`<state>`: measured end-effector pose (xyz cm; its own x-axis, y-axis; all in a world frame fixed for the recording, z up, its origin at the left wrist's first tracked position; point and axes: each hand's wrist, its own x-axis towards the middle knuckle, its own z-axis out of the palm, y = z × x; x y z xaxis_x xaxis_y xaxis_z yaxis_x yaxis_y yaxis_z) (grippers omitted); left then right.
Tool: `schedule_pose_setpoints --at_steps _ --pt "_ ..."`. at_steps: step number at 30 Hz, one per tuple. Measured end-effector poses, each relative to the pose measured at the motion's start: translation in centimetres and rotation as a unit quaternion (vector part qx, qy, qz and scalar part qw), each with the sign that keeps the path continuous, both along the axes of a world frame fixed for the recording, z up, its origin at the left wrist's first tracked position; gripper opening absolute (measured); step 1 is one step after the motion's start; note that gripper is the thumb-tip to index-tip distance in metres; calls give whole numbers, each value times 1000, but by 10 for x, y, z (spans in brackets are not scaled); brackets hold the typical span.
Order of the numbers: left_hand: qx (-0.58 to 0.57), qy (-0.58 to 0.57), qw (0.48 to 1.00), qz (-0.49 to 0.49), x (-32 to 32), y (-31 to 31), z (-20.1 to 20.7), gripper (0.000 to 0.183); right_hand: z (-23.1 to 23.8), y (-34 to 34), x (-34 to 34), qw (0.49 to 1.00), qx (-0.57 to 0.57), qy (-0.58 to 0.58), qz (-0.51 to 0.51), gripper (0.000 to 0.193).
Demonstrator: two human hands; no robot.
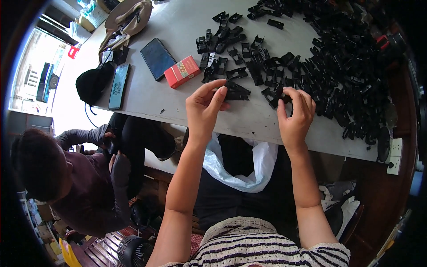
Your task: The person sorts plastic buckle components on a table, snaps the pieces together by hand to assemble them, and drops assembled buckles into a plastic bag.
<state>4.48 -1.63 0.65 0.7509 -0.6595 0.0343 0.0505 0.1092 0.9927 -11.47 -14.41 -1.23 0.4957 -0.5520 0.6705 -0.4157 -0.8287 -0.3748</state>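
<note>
My left hand (pixel 205 107) is over the near edge of the table, its thumb and forefinger closed at the end of a black plastic part (pixel 239 91). My right hand (pixel 299 113) is a short way to the right. Its fingers are curled and pinch another small black plastic part (pixel 270 96), partly hidden behind the fingertips. Loose black parts of the same sort lie just beyond both hands. A large heap of them (pixel 338 75) spreads over the right side of the grey-white table (pixel 262 121).
Left of my hands lie a red box (pixel 182 71), a dark phone (pixel 158 58), a second phone (pixel 118 86) and a black cap (pixel 94 83). A white bag (pixel 262 171) hangs open below the table edge. Another person (pixel 84 182) sits at the left, above a small black fan (pixel 133 250).
</note>
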Motion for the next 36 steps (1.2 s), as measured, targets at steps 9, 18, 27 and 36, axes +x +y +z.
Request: schedule_pose_setpoints --at_steps 9,18,27,36 --pt "5 -7 1000 -14 -28 3 0 19 21 34 10 976 54 -11 212 29" --pt "-20 89 989 -117 -54 40 -5 29 14 46 -25 777 562 -63 277 24" --pt "-1 -33 999 -21 -11 44 -16 4 11 22 15 947 243 -11 209 21" --pt "383 -564 729 -54 9 -38 19 22 12 -3 21 994 17 112 10 23"
